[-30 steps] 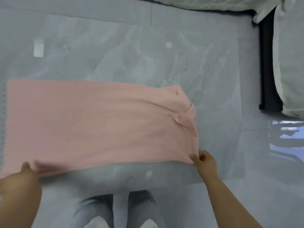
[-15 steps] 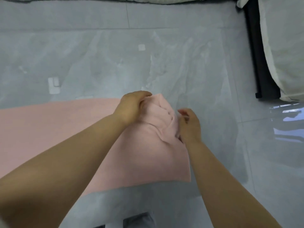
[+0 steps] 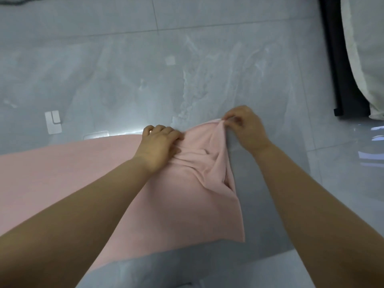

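A pink towel (image 3: pixel 83 183) lies spread on the glossy grey tiled floor and runs off the left edge. Its far right corner is bunched into folds. My left hand (image 3: pixel 159 145) rests on the far edge of the towel with curled fingers that press down on the wrinkled cloth. My right hand (image 3: pixel 246 126) pinches the far right corner of the towel between thumb and fingers and lifts it slightly off the floor. Both forearms reach forward over the cloth.
The grey tiled floor (image 3: pixel 187 69) stretches ahead. A dark bed frame (image 3: pixel 340 69) with pale bedding (image 3: pixel 369 48) stands at the right edge. Bright ceiling-light reflections shine on the tiles (image 3: pixel 53 122).
Both hands left the towel's near edge and reached to its far right corner. Since half a second ago the right hand took the corner and pulled it out to the right.
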`<state>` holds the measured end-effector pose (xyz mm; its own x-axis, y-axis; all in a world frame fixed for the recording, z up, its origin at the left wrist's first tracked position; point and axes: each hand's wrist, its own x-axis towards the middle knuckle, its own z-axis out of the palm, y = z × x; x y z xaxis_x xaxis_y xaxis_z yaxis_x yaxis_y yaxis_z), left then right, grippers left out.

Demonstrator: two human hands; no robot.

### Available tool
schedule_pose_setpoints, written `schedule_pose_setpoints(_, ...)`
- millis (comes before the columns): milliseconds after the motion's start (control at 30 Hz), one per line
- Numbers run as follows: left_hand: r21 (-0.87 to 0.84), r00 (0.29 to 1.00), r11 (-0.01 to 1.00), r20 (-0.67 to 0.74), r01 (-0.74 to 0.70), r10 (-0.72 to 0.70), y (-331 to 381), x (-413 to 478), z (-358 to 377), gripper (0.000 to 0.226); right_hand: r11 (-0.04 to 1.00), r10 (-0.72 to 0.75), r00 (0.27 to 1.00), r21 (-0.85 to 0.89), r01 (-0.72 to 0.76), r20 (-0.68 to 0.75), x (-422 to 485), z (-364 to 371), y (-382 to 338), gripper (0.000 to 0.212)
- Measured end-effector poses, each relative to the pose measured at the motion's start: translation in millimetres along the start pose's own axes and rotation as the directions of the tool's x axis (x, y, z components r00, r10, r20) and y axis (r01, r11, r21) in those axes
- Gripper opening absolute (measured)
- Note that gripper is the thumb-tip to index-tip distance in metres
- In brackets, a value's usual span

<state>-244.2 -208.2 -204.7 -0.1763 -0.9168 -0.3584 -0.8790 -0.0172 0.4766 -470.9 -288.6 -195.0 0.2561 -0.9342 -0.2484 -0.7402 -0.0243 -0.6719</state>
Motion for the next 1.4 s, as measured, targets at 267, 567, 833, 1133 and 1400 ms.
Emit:
schedule_pose_setpoints(267,-0.012,0.998,1.0,0.066,-0.02,0.021,-2.7,4.9,-3.2,0.019,0.979,-0.149,0.976,-0.115,0.168,0.159,-20.7,22.4,-17.1,0.028)
schedule_pose_setpoints(567,-0.248,0.992,0.964,-0.059,0.092,-0.109,-4.9,0.0,-25.4,0.018,0.842,-0.237,0.935,-0.425,0.333,0.262,-24.2,8.3,16.0,0.03)
schedule_pose_setpoints(833,-0.352,0.991,0.93,-0.035,0.109,-0.13,-4.2,5.6,-25.3,0.011,0.991,0.127,0.987,0.049,-0.123,-0.102,17.3,-17.2,7.1,0.005)
schedule_pose_setpoints(1133,-0.219,0.974,0.951,0.117,0.217,-0.195,26.3,38.1,-2.7,0.043,0.93,0.342,0.89,0.244,-0.274,-0.302,-19.1,5.3,6.8,0.036)
schedule_pose_setpoints(1400,-0.217,0.993,0.971,0.083,0.098,-0.082,82.9,76.4,9.8,0.054,0.696,0.697,0.717,0.265,-0.668,-0.023,-203.4,45.1,14.3,0.011)
